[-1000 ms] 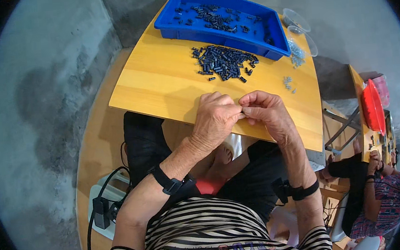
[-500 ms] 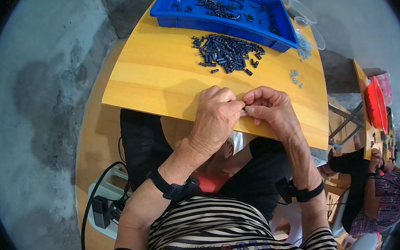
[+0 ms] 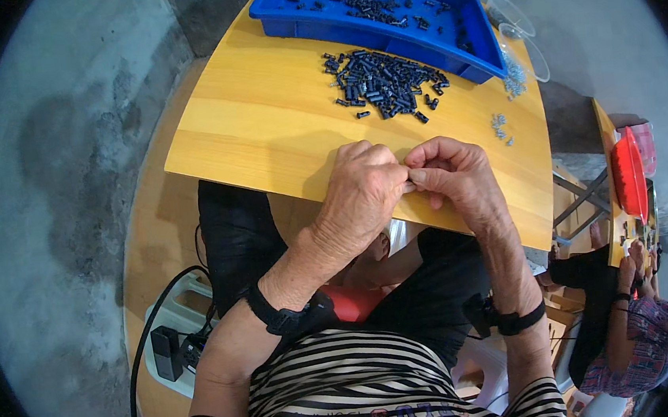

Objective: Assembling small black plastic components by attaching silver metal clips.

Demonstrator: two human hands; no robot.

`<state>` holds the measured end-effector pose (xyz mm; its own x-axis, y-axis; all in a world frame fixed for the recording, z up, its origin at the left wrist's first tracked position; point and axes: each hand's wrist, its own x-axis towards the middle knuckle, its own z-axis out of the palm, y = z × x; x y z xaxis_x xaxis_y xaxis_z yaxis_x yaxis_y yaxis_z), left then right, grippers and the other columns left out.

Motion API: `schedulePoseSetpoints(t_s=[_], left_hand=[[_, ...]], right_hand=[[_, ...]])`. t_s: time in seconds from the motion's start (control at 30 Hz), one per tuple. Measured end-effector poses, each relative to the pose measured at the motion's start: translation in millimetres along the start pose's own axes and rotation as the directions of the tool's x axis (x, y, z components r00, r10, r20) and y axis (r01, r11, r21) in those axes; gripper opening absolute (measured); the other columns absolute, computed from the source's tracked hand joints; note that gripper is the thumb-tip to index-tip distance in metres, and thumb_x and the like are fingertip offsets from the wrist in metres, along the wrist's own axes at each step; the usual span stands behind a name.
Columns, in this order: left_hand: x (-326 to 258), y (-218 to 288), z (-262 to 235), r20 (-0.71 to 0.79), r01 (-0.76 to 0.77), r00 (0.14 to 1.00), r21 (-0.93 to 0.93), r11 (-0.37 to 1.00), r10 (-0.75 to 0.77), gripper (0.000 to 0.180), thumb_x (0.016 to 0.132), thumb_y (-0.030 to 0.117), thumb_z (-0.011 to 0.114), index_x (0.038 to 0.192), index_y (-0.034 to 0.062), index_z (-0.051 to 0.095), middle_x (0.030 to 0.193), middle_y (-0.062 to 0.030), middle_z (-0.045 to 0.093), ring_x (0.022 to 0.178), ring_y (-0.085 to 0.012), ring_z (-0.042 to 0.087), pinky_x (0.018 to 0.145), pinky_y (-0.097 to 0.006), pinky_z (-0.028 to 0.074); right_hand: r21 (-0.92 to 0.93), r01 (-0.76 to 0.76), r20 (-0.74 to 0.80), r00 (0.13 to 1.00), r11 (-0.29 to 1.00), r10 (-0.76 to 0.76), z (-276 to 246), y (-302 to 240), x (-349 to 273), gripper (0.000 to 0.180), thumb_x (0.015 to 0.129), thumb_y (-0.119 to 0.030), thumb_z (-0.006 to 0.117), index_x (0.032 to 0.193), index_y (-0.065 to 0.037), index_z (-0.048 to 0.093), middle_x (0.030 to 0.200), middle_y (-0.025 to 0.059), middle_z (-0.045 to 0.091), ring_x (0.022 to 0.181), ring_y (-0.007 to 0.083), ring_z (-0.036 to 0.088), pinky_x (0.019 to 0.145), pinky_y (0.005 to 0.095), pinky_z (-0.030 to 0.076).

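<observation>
Holds left hand and right hand close together at the frame's centre, by the near edge of a yellow table. Pinches something at the fingertips, mostly hidden and too small to tell. Wears dark straps on both wrists and a striped shirt, lower middle. Faces a heap of small black cylindrical parts, upper middle; a blue tray of dark pieces, top; and small pale pieces near clear tubs, upper right. Has a co-worker at lower right, below a red basin.
</observation>
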<state>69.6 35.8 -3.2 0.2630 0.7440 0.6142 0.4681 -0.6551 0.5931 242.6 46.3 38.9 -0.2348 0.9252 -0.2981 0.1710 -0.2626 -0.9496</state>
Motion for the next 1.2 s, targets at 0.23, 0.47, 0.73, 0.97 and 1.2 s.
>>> schedulePoseSetpoints(t_s=[0.23, 0.47, 0.73, 0.97, 1.2], left_hand=[[-0.3, 2.6, -1.7, -0.020, 0.004, 1.000, -0.018, 1.000, -0.005, 0.007, 0.070, 0.005, 0.068, 0.069, 0.0047, 0.061, 0.071, -0.0066, 0.054, 0.072, -0.0263, 0.054, 0.064, -0.038, 0.043], [-1.6, 2.4, 1.9, -0.038, 0.034, 0.999, -0.033, 0.999, -0.035, 0.005, 0.069, 0.004, 0.067, 0.070, 0.0051, 0.062, 0.070, -0.0062, 0.053, 0.071, -0.0256, 0.053, 0.064, -0.037, 0.043], [-1.3, 2.4, 2.1, -0.045, 0.020, 0.999, 0.011, 1.000, -0.020, 0.008, 0.068, 0.006, 0.070, 0.069, 0.0056, 0.062, 0.069, -0.0046, 0.053, 0.071, -0.0241, 0.054, 0.064, -0.036, 0.043], [-2.5, 2.4, 1.0, -0.054, 0.023, 0.998, 0.017, 1.000, -0.022, 0.007, 0.069, 0.007, 0.070, 0.070, 0.0064, 0.063, 0.070, -0.0040, 0.054, 0.072, -0.0236, 0.055, 0.066, -0.036, 0.044], [-3.0, 4.2, -0.1, -0.056, 0.012, 0.998, 0.002, 1.000, -0.012, 0.006, 0.069, 0.006, 0.068, 0.073, 0.0058, 0.063, 0.071, -0.0048, 0.053, 0.073, -0.0243, 0.054, 0.068, -0.036, 0.044]], right_hand=[[-0.004, -0.029, 0.026, 0.999, 1.000, 0.029, -2.0, -3.2, 1.9, 0.015, 0.079, -0.004, 0.071, 0.093, -0.001, 0.066, 0.080, 0.0022, 0.066, 0.061, 0.0055, 0.055, 0.051, 0.0188, 0.044], [0.032, -0.065, 0.079, 0.995, 0.997, 0.063, -3.3, -9.3, 3.7, 0.011, 0.080, -0.004, 0.071, 0.088, -0.002, 0.065, 0.077, 0.0029, 0.066, 0.063, 0.0065, 0.059, 0.051, 0.0187, 0.045], [-0.041, -0.095, 0.116, 0.988, 0.995, 0.099, -6.2, -14.2, 7.9, 0.009, 0.080, -0.004, 0.070, 0.086, -0.001, 0.063, 0.076, 0.0046, 0.066, 0.063, 0.0081, 0.060, 0.053, 0.0197, 0.048], [-0.019, -0.091, 0.122, 0.988, 0.996, 0.093, -7.5, -13.4, 6.2, 0.010, 0.080, -0.004, 0.071, 0.087, -0.001, 0.064, 0.078, 0.0053, 0.067, 0.064, 0.0089, 0.060, 0.057, 0.0212, 0.050], [0.075, -0.089, 0.172, 0.982, 0.993, 0.075, -12.1, -14.0, 3.3, 0.012, 0.083, -0.008, 0.069, 0.091, 0.000, 0.064, 0.079, 0.0044, 0.066, 0.062, 0.0080, 0.057, 0.056, 0.0206, 0.048]])
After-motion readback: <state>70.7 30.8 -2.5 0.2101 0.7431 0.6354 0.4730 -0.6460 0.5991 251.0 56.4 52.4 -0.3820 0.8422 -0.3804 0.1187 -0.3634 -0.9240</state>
